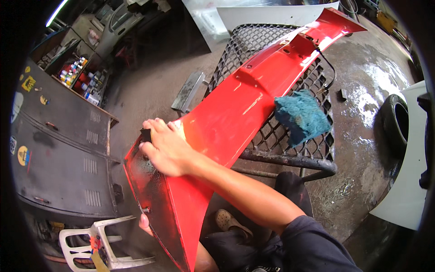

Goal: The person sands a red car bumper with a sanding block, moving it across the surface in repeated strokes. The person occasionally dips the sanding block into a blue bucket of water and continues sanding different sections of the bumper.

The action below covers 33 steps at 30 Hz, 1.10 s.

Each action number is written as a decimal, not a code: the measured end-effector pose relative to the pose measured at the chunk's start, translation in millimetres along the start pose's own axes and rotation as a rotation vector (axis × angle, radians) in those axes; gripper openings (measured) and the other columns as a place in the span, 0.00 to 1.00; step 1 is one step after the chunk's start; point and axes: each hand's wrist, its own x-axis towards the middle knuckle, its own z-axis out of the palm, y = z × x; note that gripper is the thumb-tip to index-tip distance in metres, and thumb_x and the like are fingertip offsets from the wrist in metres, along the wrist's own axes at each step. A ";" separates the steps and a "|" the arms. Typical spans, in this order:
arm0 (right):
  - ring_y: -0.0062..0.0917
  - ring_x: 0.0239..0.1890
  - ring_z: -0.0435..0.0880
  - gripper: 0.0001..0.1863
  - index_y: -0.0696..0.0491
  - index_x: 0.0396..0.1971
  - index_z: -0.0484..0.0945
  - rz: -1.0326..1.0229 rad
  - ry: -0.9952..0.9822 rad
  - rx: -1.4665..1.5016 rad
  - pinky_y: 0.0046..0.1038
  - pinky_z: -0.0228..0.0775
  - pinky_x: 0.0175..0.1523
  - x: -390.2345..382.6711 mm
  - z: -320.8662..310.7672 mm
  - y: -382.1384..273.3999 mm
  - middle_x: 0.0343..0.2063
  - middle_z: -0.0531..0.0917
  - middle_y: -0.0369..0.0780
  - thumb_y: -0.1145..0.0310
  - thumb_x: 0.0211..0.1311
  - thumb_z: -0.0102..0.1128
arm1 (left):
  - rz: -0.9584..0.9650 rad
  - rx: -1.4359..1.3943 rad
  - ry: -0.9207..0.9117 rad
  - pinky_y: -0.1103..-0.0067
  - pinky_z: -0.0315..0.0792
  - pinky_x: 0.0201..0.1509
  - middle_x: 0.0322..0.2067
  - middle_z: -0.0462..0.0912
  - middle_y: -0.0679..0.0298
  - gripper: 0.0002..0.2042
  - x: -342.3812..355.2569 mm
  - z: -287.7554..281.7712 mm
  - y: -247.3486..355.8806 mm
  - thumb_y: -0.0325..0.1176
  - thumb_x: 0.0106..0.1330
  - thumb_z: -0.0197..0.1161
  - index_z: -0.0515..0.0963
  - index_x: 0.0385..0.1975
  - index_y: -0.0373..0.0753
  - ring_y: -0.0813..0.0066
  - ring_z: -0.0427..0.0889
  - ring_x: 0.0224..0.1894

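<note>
A long red car body panel (231,120) lies slantwise across a black metal mesh stand (253,41), its near end dark and wet-looking inside. My right hand (167,149) is closed over the panel's left edge near that end. Between its thumb and fingers shows a small black piece (146,135) that looks like sandpaper. Only the fingertips of my left hand (145,224) show, at the lower left edge of the panel; the rest is hidden behind it, and the hand appears to grip that edge. A crumpled teal cloth (302,117) rests on the mesh beside the panel.
On the left stand a dark metal cabinet (68,163) and a white plastic chair (106,247). A metal bar (188,90) juts out beyond the panel. To the right are a tyre (395,122), a white panel (403,195) and wet floor (358,149).
</note>
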 end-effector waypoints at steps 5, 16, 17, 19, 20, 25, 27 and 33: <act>0.47 0.71 0.42 0.37 0.71 0.63 0.46 -0.126 -0.069 -0.118 0.45 0.34 0.72 -70.6 -10.9 -22.3 0.65 0.49 0.60 0.61 0.61 0.42 | 0.086 0.211 0.117 0.66 0.50 0.68 0.64 0.55 0.54 0.37 -2.4 2.5 -12.0 0.49 0.59 0.56 0.53 0.64 0.35 0.62 0.55 0.65; 0.42 0.69 0.52 0.34 0.63 0.62 0.58 0.295 -0.379 -0.886 0.58 0.38 0.67 26.6 -53.0 65.2 0.65 0.57 0.52 0.52 0.64 0.29 | 0.006 -0.292 -0.033 0.54 0.66 0.60 0.63 0.61 0.50 0.31 -8.1 -29.9 0.1 0.45 0.63 0.55 0.57 0.64 0.38 0.51 0.67 0.60; 0.44 0.68 0.53 0.34 0.63 0.62 0.58 0.173 -0.351 -0.562 0.60 0.38 0.67 25.4 -48.9 69.8 0.65 0.57 0.53 0.52 0.64 0.28 | 0.032 -0.312 -0.033 0.54 0.67 0.59 0.62 0.62 0.50 0.31 -8.6 -31.4 -1.7 0.45 0.63 0.55 0.58 0.63 0.38 0.51 0.68 0.60; 0.37 0.65 0.61 0.27 0.63 0.52 0.67 0.001 -0.235 -0.450 0.53 0.46 0.64 22.4 -56.1 79.4 0.60 0.64 0.52 0.57 0.65 0.34 | 0.078 -0.273 0.021 0.56 0.68 0.58 0.60 0.65 0.51 0.31 -9.4 -30.9 -4.3 0.43 0.61 0.56 0.59 0.63 0.38 0.53 0.70 0.57; 0.45 0.67 0.54 0.29 0.57 0.55 0.68 0.095 -0.745 -1.086 0.62 0.45 0.64 31.3 -66.2 87.5 0.64 0.59 0.50 0.52 0.65 0.31 | 0.042 -0.288 0.019 0.59 0.69 0.57 0.59 0.65 0.51 0.31 -9.6 -28.7 -3.4 0.42 0.60 0.56 0.58 0.63 0.38 0.55 0.71 0.57; 0.42 0.70 0.48 0.35 0.62 0.64 0.55 0.369 -0.539 -1.099 0.54 0.36 0.69 38.6 -74.9 83.5 0.67 0.54 0.48 0.51 0.65 0.28 | 0.121 -0.043 0.099 0.62 0.72 0.54 0.58 0.67 0.52 0.32 -8.3 -10.7 -3.5 0.42 0.58 0.57 0.58 0.62 0.37 0.57 0.72 0.54; 0.41 0.66 0.57 0.28 0.60 0.53 0.67 0.208 -0.375 -0.781 0.47 0.45 0.68 26.9 -68.7 87.7 0.63 0.60 0.53 0.54 0.65 0.32 | 0.075 -0.078 0.056 0.63 0.73 0.54 0.58 0.67 0.52 0.33 -6.0 -8.2 -4.8 0.43 0.58 0.57 0.58 0.63 0.37 0.57 0.73 0.53; 0.42 0.65 0.61 0.28 0.65 0.48 0.72 0.406 -0.299 -1.243 0.50 0.50 0.65 35.3 -89.2 99.4 0.59 0.64 0.56 0.54 0.64 0.37 | 0.117 -0.038 0.163 0.65 0.71 0.57 0.60 0.64 0.54 0.34 -7.9 -13.8 -10.1 0.44 0.57 0.58 0.57 0.63 0.38 0.60 0.73 0.53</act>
